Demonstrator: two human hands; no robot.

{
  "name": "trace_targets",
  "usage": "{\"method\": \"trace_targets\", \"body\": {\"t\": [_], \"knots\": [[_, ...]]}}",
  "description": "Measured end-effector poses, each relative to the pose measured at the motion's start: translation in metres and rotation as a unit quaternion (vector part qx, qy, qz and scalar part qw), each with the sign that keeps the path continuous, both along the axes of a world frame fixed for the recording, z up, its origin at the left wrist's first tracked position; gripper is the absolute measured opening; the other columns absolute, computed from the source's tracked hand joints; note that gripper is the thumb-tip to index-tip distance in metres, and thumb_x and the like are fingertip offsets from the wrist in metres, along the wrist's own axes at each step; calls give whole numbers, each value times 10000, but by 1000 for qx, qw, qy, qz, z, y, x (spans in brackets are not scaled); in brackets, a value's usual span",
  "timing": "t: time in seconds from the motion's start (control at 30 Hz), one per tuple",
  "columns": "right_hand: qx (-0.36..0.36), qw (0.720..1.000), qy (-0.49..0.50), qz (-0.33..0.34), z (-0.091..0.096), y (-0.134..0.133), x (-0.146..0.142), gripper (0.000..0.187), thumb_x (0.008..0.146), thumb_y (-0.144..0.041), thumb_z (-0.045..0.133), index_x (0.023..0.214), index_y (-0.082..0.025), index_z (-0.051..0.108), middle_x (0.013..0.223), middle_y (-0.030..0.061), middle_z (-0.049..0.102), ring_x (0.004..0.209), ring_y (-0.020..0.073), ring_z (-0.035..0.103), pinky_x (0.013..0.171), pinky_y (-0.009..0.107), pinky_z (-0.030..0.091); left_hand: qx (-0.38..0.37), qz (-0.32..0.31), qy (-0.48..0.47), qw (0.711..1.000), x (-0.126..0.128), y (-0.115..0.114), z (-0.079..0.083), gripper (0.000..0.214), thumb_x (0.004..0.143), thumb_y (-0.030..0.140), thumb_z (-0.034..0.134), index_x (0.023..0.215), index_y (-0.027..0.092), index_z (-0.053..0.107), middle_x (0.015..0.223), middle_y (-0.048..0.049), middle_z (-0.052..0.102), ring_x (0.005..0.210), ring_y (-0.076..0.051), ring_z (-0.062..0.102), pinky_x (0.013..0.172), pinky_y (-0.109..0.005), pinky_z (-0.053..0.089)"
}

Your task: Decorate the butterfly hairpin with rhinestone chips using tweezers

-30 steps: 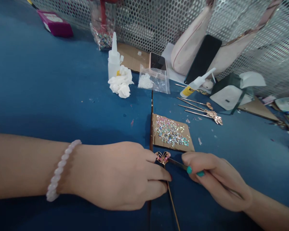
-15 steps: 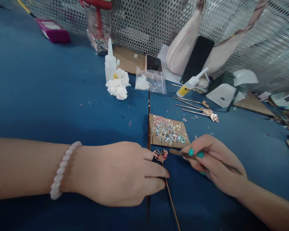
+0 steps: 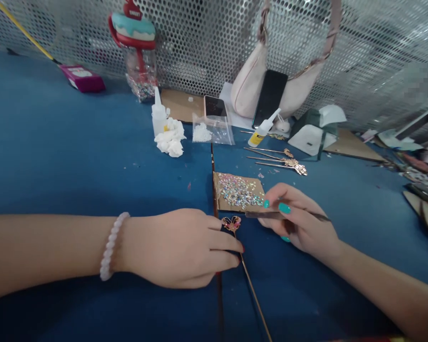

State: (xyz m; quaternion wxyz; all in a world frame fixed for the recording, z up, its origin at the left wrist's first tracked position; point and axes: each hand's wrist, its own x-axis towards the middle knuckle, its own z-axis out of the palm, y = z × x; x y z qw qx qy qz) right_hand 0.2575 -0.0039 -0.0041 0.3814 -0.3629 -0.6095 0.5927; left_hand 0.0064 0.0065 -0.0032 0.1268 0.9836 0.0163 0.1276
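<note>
My left hand (image 3: 180, 247), with a pale bead bracelet (image 3: 110, 247) at its wrist, lies palm down, its fingers closed on a butterfly hairpin (image 3: 251, 285). The hairpin's gold head with pink stones sits just past my index finger, and its long stem runs toward the front edge. My right hand (image 3: 299, 218) grips brown metal tweezers (image 3: 267, 215), whose tips point left, beside the butterfly and along the near edge of a cardboard piece (image 3: 231, 205). Small iridescent rhinestones (image 3: 240, 190) cover that cardboard. Whether the tweezers hold anything cannot be made out.
Behind the cardboard lie several metal hairpins (image 3: 281, 164), a yellow-labelled glue bottle (image 3: 262, 130) and a bag of white beads (image 3: 203, 133). Further left are crumpled tissue (image 3: 170, 140) and a white bottle (image 3: 159, 116). A pink handbag (image 3: 249, 85) with a phone (image 3: 270, 97) leans against the perforated metal screen.
The view has tilted up, showing more of the screen and the cup's lid. My right index finger has lifted slightly off the tweezers. My left hand keeps its hold on the hairpin.
</note>
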Motion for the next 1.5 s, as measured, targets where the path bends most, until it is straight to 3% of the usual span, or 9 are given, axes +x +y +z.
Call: {"method": "trace_targets", "body": {"t": [0.2, 0.37, 0.53, 0.63, 0.73, 0.9, 1.2, 1.5], "knots": [[41, 997, -35, 59, 5, -2, 0, 359, 937, -521, 405, 957, -191, 545, 556, -26, 542, 460, 110, 470, 442, 242, 312, 4, 4, -13, 1000, 0, 0, -1, 253, 906, 168, 501, 1124, 131, 623, 1259, -21, 609, 995, -186, 600, 824, -313, 484], [97, 987, -80, 100, 4, -2, 0, 273, 940, -446, 450, 938, -189, 543, 691, 16, 600, 588, 119, 536, 526, 247, 414, 11, -1, -12, 1000, 0, 0, -1, 258, 916, 174, 482, 1130, 124, 617, 1266, -34, 604, 987, -196, 603, 839, -320, 478], [144, 970, -165, 109, 5, -2, -1, 113, 890, -253, 542, 805, -178, 542, 649, -7, 552, 555, 93, 494, 505, 219, 365, 12, -5, -12, 1000, 0, 1, -1, 266, 920, 166, 456, 1127, 115, 614, 1252, -43, 612, 1044, -208, 586, 861, -321, 467], [154, 960, -213, 100, 6, -5, -2, 19, 885, -174, 490, 875, -180, 505, 635, -26, 538, 528, 84, 475, 491, 208, 351, 14, -4, -17, 1000, 0, 1, -1, 266, 912, 155, 463, 1124, 112, 617, 1243, -34, 616, 1038, -201, 587, 835, -317, 470], [164, 949, -250, 94, 6, -8, -3, 118, 855, -130, 471, 954, -191, 456, 651, -34, 551, 530, 87, 487, 502, 205, 374, 16, -1, -20, 1000, 1, 0, -2, 264, 900, 156, 479, 1119, 117, 622, 1238, -18, 616, 992, -193, 601, 793, -317, 480], [189, 933, -287, 107, 1, -6, -1, 148, 833, -104, 440, 932, -214, 443, 671, -38, 531, 552, 98, 494, 508, 209, 386, 21, 4, -20, 1000, 1, 0, -3, 262, 894, 173, 481, 1110, 128, 622, 1230, -1, 620, 977, -170, 603, 790, -299, 484], [238, 921, -284, 123, -3, -3, 1, 187, 833, -61, 407, 926, -221, 434, 673, -50, 485, 528, 89, 425, 501, 208, 359, 43, 18, -5, 999, 1, -3, 0, 265, 886, 201, 512, 1117, 122, 613, 1226, -5, 629, 801, -175, 601, 633, -332, 456], [260, 915, -279, 134, -3, -3, 1, 199, 833, -61, 388, 947, -218, 432, 649, -54, 459, 516, 90, 412, 500, 211, 343, 55, 7, 1, 998, 2, -3, 3, 262, 893, 188, 474, 1120, 123, 589, 1223, -36, 629, 760, -162, 595, 631, -312, 440]]}}
